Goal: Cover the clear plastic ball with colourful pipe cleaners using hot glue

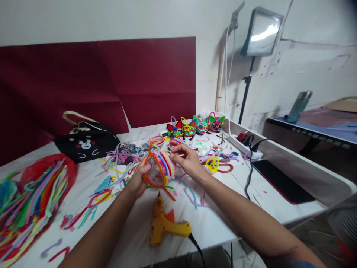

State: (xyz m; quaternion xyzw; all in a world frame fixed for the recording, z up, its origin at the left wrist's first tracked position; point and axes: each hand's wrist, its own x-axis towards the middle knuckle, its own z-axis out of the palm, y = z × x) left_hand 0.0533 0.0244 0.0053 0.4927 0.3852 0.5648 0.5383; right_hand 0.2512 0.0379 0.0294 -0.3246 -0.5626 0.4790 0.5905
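Striped ball [168, 166] held over the counter [208, 225]

The left hand [137, 179] curls around the striped ball's left side, thumb by its orange band. The right hand [186, 159] is half closed at the opposite side, thumb and forefinger close together; whether they pinch anything, I cannot tell. Nearer the counter's front edge lies a yellow glue gun [163, 222]; four eared ornaments [189, 129] stand behind.
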